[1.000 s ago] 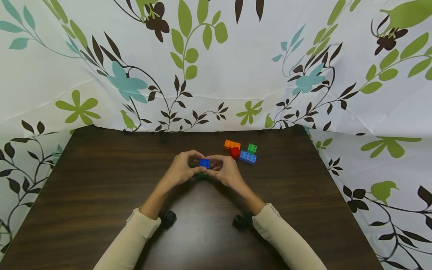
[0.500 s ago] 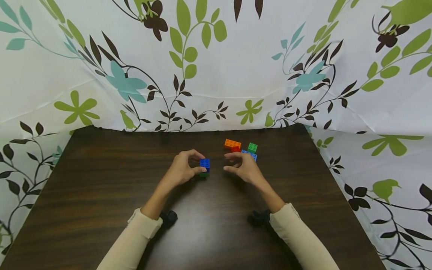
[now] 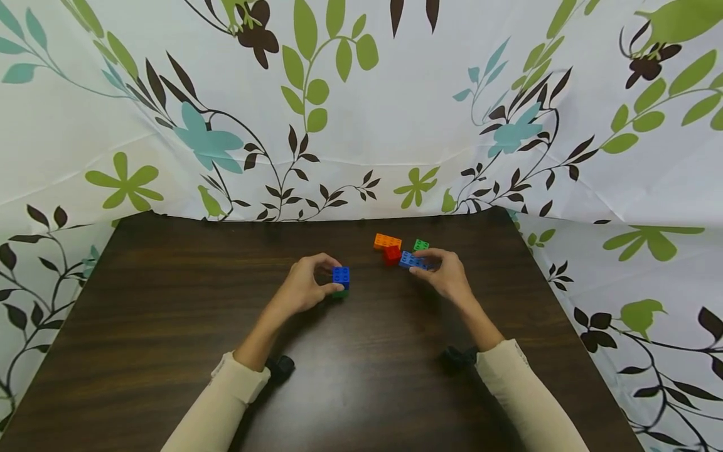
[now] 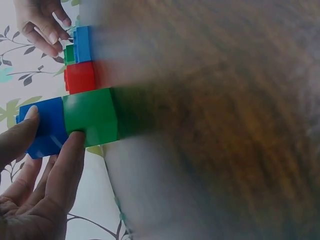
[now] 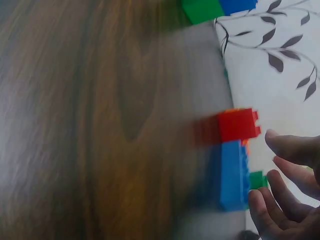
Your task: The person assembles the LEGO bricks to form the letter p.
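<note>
- The left hand [image 3: 307, 282] pinched, between thumb and fingers, the dark blue brick [image 3: 341, 276] sitting on a green brick [image 4: 92, 117].
- The right hand [image 3: 448, 274] kept thumb and fingers apart; the light blue brick [image 3: 411, 260] was at its fingertips, but I could not tell if they touched.
- A light grip on the long sides seemed best, without pushing the red brick [image 3: 392, 255], farther left from this hand.
- The bricks looked like hard plastic, smooth and boxy, with round studs; below both hands the table [image 3: 169, 314] showed dark wood grain.
</note>
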{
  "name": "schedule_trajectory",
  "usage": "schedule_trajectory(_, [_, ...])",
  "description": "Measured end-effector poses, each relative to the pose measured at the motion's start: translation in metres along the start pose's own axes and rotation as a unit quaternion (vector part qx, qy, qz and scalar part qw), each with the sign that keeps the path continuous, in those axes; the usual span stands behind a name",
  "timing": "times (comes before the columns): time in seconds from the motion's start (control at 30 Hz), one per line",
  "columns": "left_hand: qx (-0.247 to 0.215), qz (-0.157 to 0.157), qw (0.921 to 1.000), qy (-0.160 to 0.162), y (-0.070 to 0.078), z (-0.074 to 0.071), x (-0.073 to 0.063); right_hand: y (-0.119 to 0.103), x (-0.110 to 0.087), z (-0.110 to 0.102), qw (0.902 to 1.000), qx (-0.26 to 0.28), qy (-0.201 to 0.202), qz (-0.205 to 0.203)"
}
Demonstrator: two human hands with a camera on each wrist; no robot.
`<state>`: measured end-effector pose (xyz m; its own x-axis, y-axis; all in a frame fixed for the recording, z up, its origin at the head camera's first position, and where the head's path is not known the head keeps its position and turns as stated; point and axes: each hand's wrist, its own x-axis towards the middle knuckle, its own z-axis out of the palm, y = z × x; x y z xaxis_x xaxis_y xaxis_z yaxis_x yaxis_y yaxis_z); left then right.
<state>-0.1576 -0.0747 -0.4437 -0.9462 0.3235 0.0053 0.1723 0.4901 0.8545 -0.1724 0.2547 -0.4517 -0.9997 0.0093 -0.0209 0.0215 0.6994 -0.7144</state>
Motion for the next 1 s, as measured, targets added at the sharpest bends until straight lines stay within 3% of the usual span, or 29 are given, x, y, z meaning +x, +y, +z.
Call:
schedule_trajectory(0.43, [-0.015, -0.008, 0.9998, 0.014, -0.003, 0.004, 0.002, 0.022, 0.009, 0.001, 0.9990, 0.003, 0.019, 0.040])
schedule_trajectory(1.0, [-0.024, -0.026, 0.9991, 0.025, -0.006, 0.007, 0.002, 0.031, 0.018, 0.007, 0.9991, -0.009, 0.007, 0.040])
